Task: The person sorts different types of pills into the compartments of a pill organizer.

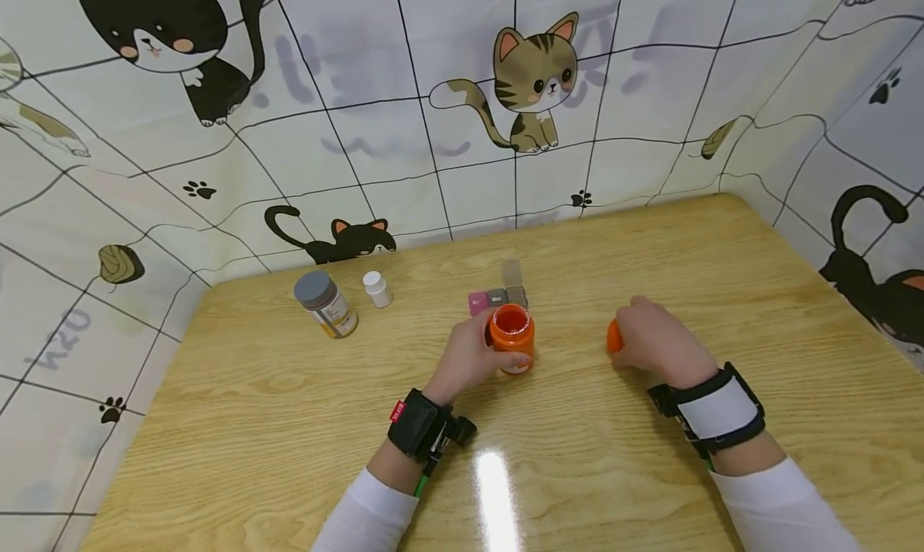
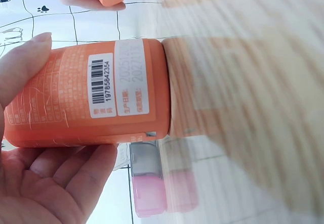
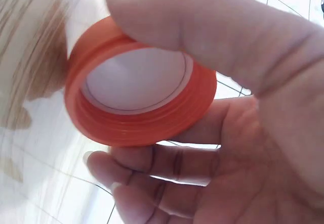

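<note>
White sleeves (image 1: 371, 512) are running off the bottom edge, so they are getting cut off there. Our right hand (image 1: 660, 343) is hiding most of an orange lid (image 1: 614, 337) from above, but up close we are seeing its white inside. We are pinching it between thumb and fingers, and we cannot tell if it is touching the table (image 1: 289, 424). Our left hand (image 1: 469, 355) is gripping an orange jar (image 1: 514, 345) with its top off, thumb on one side and fingers on the other. That jar is standing upright on the table between our hands, well apart from the right one. It is covering part of a small pill box (image 1: 496, 298) just behind it.
</note>
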Demonstrator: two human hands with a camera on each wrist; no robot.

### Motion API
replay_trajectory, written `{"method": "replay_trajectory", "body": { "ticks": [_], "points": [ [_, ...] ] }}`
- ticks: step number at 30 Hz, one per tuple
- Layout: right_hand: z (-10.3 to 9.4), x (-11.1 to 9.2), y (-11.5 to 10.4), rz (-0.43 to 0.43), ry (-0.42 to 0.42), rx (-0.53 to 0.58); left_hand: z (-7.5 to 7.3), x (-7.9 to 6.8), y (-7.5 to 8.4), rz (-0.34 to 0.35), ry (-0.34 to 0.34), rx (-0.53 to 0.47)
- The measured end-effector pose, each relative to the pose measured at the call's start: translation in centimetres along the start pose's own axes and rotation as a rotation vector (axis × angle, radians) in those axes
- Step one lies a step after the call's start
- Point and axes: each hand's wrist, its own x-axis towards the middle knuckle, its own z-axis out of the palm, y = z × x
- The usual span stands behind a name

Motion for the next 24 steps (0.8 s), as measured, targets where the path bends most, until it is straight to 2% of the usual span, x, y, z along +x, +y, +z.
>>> {"method": "replay_trajectory", "body": {
  "ticks": [6, 13, 19, 21, 24],
  "points": [
    [0.6, 0.7, 0.0, 0.02, 0.004, 0.001, 0.0, 0.0, -0.2, -0.007, -0.003, 0.0],
    [1.4, 1.2, 0.5, 0.07, -0.076, -0.032, 0.0, 0.0, 0.0, -0.006, -0.006, 0.008],
    [1.3, 1.0, 0.7, 0.088, -0.08, -0.054, 0.0, 0.1, 0.0, -0.022, -0.006, 0.007],
    [1.0, 0.6, 0.3, 0.091, -0.063, -0.078, 0.0, 0.1, 0.0, -0.027, -0.008, 0.006],
    [0.2, 0.0, -0.8, 0.025, 0.005, -0.068, -0.1, 0.1, 0.0, -0.026, -0.01, 0.004]
  ]
}}
